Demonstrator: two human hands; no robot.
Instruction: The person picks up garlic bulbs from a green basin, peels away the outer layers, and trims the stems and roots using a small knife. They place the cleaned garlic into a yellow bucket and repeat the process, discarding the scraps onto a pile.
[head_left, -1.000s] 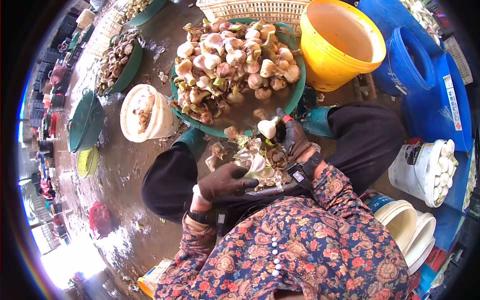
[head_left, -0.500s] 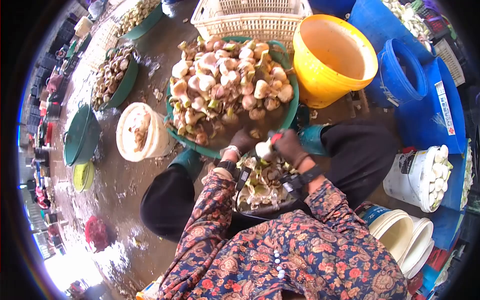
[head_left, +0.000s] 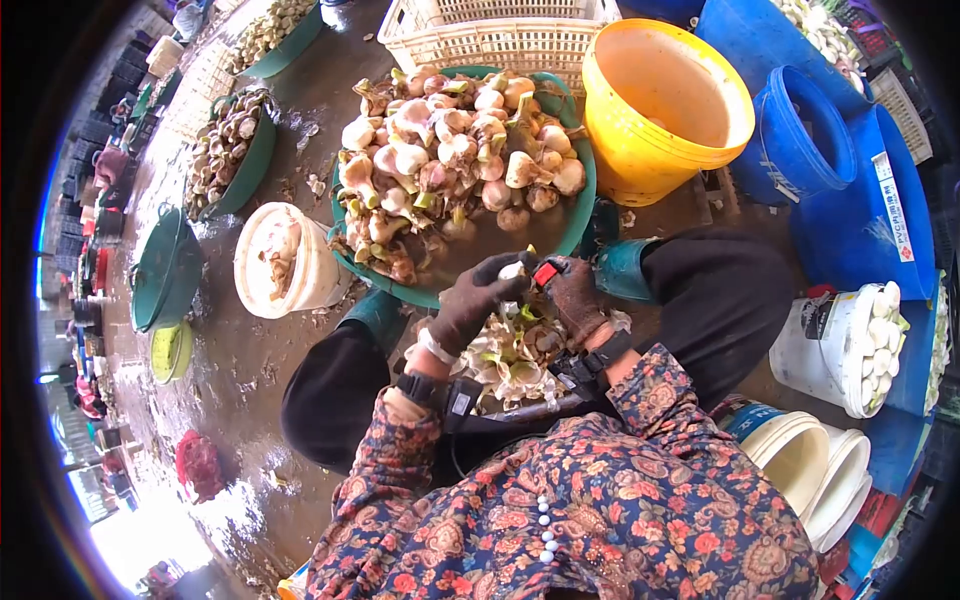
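"Garlic bulb (head_left: pixel 513 271): where is it, exactly?"

"In the left hand (head_left: pixel 465 305), the gloved fingers narrow around it, just beside the right hand (head_left: pixel 580 300). Gripping it there probably steadies it."

"And the right?"

"Fingers curled round a small red tool (head_left: pixel 546 272), its red part towards the bulb. Whether it has a blade, I cannot tell."

"Why so low, between the knees?"

"Perhaps because leafy scraps (head_left: pixel 510 368) lie at six o'clock, right under the hands, so bits can drop straight onto them."

"The green tub (head_left: pixel 589 200)?"

"Eleven o'clock, just past the hands, heaped with untrimmed bulbs; probably set there for easy reach."

"Other containers?"

"Yellow bucket (head_left: pixel 635 155) at one o'clock, beside the tub. White pail (head_left: pixel 325 268) at nine, holding brownish scraps. At three, a white bucket (head_left: pixel 797 352) full of pale bulbs, likely kept apart so clean ones don't mix with dirty."
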